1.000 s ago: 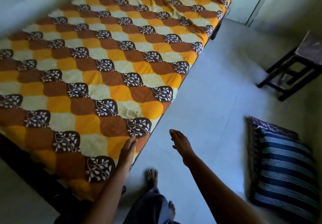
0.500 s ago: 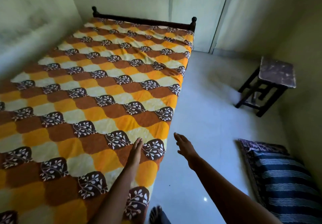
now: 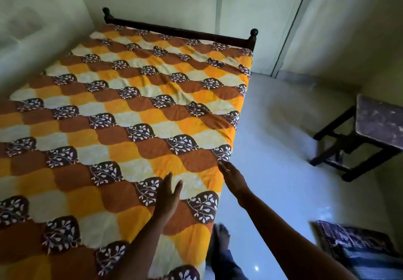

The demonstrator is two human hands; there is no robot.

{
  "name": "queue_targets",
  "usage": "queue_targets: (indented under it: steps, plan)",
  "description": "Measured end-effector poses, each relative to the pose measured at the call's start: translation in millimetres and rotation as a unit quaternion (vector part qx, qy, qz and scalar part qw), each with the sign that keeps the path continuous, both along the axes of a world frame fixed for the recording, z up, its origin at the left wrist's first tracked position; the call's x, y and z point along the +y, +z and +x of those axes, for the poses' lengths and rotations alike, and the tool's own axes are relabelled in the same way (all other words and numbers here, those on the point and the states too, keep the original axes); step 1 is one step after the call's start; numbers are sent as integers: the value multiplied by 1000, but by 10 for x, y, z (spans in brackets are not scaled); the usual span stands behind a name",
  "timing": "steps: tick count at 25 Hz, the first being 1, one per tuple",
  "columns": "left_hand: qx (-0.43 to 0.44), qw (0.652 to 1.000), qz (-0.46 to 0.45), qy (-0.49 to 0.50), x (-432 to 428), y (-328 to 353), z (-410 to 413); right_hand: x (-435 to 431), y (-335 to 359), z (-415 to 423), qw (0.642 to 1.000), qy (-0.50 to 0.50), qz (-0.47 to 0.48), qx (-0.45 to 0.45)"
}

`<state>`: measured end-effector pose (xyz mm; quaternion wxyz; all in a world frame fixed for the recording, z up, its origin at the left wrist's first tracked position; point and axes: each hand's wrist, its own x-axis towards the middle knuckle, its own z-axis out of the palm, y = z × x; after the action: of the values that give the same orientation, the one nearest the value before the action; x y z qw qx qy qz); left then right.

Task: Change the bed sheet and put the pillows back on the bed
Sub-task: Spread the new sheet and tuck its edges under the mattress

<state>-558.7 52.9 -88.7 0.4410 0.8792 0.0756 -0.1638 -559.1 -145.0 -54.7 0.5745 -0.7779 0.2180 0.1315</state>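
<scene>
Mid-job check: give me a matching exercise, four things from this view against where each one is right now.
Things
1. left hand
2. right hand
3. striped pillow
4. wooden stool

Places
A. lying on the floor, lower right corner of the view
B. standing by the right wall
C. open, fingers straight, over the top of the patterned sheet
D. fingers straight, at that sheet's floor-side edge

Pairs: 1-C, 2-D, 3-A, 4-B
</scene>
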Motion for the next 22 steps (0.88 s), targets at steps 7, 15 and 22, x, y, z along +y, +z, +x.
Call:
queue_targets:
  steps: [7, 15, 22]
  plan:
    - [-132, 951, 250, -126, -742, -1266, 1940, -265, -1286, 2613, 920, 267, -257, -125]
    - [-191, 901, 378, -96, -984, -1766, 2156, -559, -2065, 4004, 792, 328, -462, -228]
    - [-204, 894, 390, -88, -988, -1773, 2168, -1277, -2028, 3844, 879, 75, -461, -95]
